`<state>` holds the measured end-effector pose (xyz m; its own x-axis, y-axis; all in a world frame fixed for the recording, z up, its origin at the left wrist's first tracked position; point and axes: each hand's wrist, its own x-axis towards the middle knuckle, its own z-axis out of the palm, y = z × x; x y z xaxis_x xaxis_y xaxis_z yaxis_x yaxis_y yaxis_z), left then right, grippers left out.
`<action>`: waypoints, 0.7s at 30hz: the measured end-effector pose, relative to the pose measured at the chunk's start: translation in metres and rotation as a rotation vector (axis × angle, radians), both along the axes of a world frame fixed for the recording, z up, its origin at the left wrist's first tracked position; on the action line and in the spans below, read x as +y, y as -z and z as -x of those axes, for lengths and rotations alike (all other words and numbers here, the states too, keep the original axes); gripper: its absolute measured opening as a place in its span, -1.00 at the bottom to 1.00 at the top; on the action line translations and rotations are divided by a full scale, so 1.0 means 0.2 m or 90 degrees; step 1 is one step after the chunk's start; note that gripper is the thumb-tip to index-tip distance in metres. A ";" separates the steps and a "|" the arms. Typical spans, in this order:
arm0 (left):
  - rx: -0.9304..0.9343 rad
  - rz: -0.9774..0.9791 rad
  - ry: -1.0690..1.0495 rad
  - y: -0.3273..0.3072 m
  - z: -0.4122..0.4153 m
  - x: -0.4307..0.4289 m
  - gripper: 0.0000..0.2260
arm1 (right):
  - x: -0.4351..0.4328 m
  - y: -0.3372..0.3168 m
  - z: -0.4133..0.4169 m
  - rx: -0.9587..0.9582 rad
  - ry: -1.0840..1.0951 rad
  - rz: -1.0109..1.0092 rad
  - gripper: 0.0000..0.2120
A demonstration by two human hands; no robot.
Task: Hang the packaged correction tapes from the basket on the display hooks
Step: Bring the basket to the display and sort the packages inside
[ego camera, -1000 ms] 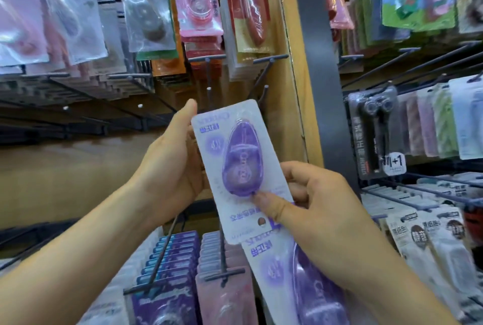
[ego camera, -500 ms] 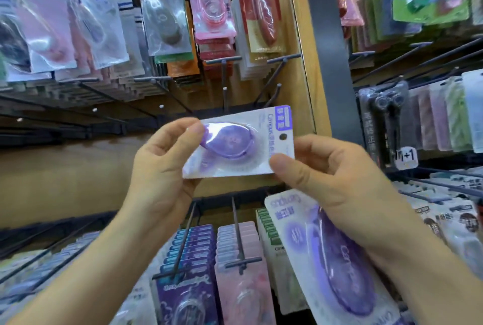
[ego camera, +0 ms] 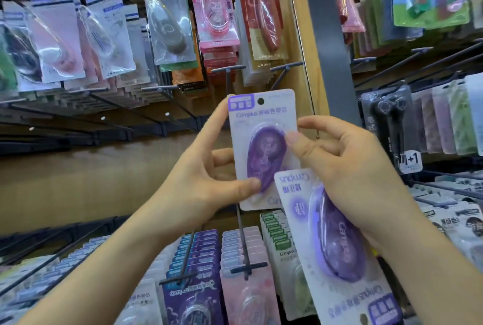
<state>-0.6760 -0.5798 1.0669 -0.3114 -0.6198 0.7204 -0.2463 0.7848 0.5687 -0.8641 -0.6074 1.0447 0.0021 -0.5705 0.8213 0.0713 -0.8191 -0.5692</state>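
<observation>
left hand: pinching the upright pack low on its left edge, thumb lying across the front near the bottom of the purple blister, fingers curling round behind the card.
right hand: doing double duty. The thumb is pressing on the upright pack's right side by the blister, while the rest of the fingers and palm are clamping a second pack against the hand.
upright pack: purple correction tape on a white card, standing upright with the hang hole at the top, held up between both hands in front of the wooden panel.
second pack: same purple kind, but flipped upside down, print reading inverted, its hang hole down near the bottom edge of the view. It's overlapping the lower right corner of the upright pack and sitting in front of it.
empty hooks: two dark pegs sticking out just above the upright pack, nothing hanging on their front ends.
lower hook: running down from under the upright pack, with pink packs filed along it.
purple row: more packs on the peg just left of the pink ones.
upper racks: loaded with hanging tape packs, grey, pink, red.
basket: can't see it anywhere in this view.
</observation>
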 end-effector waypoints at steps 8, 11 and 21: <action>0.029 -0.035 -0.017 -0.10 0.12 -0.12 -0.22 | 0.00 0.08 0.04 0.137 0.099 0.020 -0.39; 0.031 -0.062 -0.018 -0.12 0.12 -0.14 -0.23 | 0.00 0.08 0.05 0.145 0.100 0.010 -0.43; -0.065 -0.040 -0.102 -0.21 0.15 -0.08 -0.16 | 0.02 0.06 0.08 0.126 0.099 0.042 -0.61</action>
<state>-0.7065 -0.5948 1.1090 -0.2750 -0.7098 0.6485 -0.4242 0.6949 0.5806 -0.8810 -0.6032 1.0328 0.0828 -0.5224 0.8487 -0.1662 -0.8469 -0.5051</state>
